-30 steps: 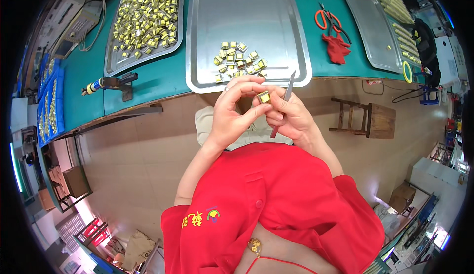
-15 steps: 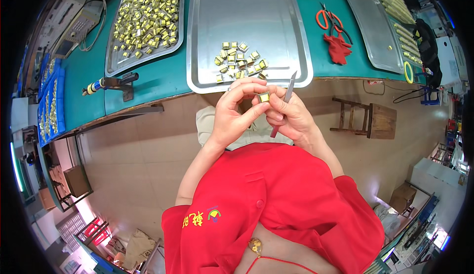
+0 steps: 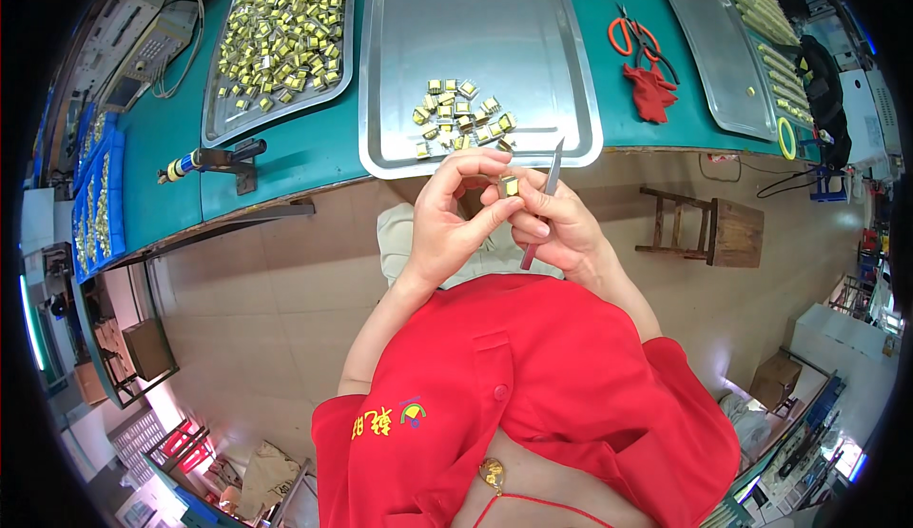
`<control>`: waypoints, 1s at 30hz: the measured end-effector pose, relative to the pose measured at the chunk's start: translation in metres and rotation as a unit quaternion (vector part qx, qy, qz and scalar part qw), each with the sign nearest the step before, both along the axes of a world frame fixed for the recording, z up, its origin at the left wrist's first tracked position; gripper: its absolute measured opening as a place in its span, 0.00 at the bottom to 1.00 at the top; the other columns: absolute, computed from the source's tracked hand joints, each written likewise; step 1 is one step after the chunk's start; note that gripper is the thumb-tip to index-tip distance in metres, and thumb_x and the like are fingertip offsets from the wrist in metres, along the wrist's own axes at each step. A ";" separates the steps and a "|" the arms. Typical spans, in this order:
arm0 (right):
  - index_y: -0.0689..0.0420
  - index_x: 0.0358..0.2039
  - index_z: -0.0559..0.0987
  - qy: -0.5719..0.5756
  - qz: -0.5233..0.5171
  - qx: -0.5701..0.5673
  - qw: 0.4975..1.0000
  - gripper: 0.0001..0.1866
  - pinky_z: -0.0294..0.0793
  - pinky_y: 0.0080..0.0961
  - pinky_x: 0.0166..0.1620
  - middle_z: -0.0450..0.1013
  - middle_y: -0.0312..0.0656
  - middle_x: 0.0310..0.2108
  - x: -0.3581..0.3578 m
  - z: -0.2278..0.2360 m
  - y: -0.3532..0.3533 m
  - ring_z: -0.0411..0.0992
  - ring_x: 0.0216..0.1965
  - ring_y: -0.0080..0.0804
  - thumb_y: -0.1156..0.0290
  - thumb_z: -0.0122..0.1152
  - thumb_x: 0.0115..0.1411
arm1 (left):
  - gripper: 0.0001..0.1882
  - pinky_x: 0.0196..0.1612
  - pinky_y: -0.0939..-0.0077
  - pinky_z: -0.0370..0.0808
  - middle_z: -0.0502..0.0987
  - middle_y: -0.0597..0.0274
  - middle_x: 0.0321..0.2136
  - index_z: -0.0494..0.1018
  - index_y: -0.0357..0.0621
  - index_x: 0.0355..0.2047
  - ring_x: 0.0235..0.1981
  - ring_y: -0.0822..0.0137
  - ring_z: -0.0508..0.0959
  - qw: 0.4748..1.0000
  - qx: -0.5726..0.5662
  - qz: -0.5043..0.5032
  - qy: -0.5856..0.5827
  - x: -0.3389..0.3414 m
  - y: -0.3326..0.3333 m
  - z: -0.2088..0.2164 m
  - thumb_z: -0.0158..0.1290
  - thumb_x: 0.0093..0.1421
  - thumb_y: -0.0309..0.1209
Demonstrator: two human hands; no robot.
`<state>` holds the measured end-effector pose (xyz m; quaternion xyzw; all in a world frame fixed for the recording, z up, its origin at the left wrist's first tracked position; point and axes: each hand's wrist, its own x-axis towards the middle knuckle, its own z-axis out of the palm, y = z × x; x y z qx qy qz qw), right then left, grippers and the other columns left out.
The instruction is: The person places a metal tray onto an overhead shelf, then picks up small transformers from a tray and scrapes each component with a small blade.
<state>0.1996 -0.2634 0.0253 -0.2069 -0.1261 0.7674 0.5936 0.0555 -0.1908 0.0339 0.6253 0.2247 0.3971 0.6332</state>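
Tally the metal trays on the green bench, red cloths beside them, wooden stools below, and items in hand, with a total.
Metal trays: 3
Red cloth: 1
Wooden stool: 1
Held yellow part: 1
Held pointed tool: 1
Total: 7

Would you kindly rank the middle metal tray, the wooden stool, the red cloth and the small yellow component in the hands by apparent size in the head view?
1. Middle metal tray
2. Wooden stool
3. Red cloth
4. Small yellow component

The stool stands farther off, on the floor, so its true size is unsure.
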 end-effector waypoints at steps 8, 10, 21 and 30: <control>0.63 0.47 0.69 0.027 -0.015 -0.001 1.000 0.15 0.53 0.08 0.19 0.72 0.43 0.40 -0.002 -0.001 0.000 0.55 0.17 0.10 0.70 0.50 0.62 | 0.16 0.39 0.81 0.72 0.70 0.59 0.43 0.70 0.39 0.37 0.35 0.75 0.73 1.000 0.018 0.026 0.000 0.001 -0.001 0.000 0.60 0.48 0.20; 0.63 0.45 0.69 -0.023 -0.036 -0.011 0.999 0.14 0.53 0.07 0.19 0.72 0.42 0.39 -0.003 0.006 0.001 0.54 0.17 0.10 0.70 0.52 0.61 | 0.16 0.38 0.81 0.71 0.70 0.58 0.43 0.69 0.39 0.36 0.32 0.76 0.73 0.997 0.044 0.071 -0.002 0.001 -0.001 -0.003 0.60 0.47 0.19; 0.61 0.39 0.73 -0.176 -0.133 -0.041 0.975 0.10 0.54 0.12 0.21 0.72 0.35 0.27 -0.006 0.011 -0.004 0.56 0.18 0.12 0.74 0.59 0.57 | 0.13 0.40 0.76 0.70 0.72 0.56 0.39 0.73 0.40 0.31 0.39 0.66 0.73 0.982 0.146 0.111 0.041 -0.001 -0.001 -0.005 0.63 0.45 0.23; 0.60 0.39 0.73 -0.189 -0.137 -0.047 0.971 0.11 0.55 0.12 0.22 0.71 0.34 0.27 -0.005 0.014 -0.005 0.58 0.19 0.13 0.74 0.60 0.56 | 0.12 0.38 0.77 0.72 0.72 0.56 0.39 0.74 0.39 0.32 0.40 0.65 0.73 0.972 0.194 0.114 0.062 -0.001 -0.003 0.003 0.62 0.45 0.22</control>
